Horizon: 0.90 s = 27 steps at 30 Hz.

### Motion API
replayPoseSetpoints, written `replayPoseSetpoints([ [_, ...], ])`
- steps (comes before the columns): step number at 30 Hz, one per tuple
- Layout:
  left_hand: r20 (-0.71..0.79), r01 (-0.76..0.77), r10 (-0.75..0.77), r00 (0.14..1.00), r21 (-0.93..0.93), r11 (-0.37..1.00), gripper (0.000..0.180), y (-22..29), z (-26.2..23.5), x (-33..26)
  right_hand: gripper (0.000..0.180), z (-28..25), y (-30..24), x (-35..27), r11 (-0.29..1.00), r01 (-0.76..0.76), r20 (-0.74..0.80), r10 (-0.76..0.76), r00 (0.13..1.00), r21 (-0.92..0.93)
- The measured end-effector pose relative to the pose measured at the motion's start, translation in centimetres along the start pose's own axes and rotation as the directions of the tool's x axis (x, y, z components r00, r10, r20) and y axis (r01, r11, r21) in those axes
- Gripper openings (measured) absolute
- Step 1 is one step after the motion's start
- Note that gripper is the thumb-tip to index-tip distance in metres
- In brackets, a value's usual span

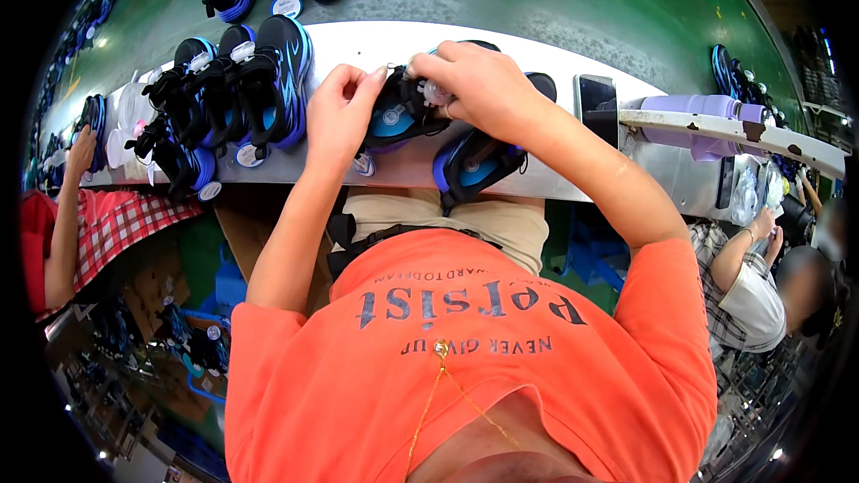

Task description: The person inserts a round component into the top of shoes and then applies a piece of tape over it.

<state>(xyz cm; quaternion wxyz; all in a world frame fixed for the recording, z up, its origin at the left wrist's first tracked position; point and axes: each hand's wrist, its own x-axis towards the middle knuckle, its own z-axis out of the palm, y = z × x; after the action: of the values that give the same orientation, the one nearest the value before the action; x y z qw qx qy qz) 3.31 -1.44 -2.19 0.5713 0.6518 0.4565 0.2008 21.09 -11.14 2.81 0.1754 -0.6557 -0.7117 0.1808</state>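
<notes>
black-and-blue shoe (398,116) sits on the steel ledge (376,40), gripped by both hands: left hand (338,114) pinches its near side, right hand (474,85) clamps its top. second shoe (479,159) lies just right of it.

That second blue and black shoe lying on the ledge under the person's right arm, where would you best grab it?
Probably by the heel end of the second shoe, coming from the person's side of the ledge. That end hangs toward the edge and is uncovered, while the right hand and forearm cross above its far end.
</notes>
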Motion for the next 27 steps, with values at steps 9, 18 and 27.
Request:
replayPoseSetpoints([
  [9, 0.48, 0.108, -0.151, 0.864, 0.116, 0.987, 0.021, 2.5, -0.5, -2.3, 0.035, 1.3, 0.2, -1.0, 0.952, -0.07, -0.126, 0.112, 0.986, 0.299],
  [18, 0.41, 0.038, -0.129, 0.903, 0.223, 0.974, 0.022, 2.8, 0.0, -3.1, 0.029, 0.5, -0.3, -0.8, 0.945, -0.164, -0.033, 0.18, 0.983, 0.285],
  [27, 0.387, 0.006, -0.084, 0.918, 0.2, 0.98, 0.022, 2.4, 0.3, -3.3, 0.028, 0.9, -0.2, -1.3, 0.963, -0.03, -0.14, 0.069, 0.988, 0.268],
])
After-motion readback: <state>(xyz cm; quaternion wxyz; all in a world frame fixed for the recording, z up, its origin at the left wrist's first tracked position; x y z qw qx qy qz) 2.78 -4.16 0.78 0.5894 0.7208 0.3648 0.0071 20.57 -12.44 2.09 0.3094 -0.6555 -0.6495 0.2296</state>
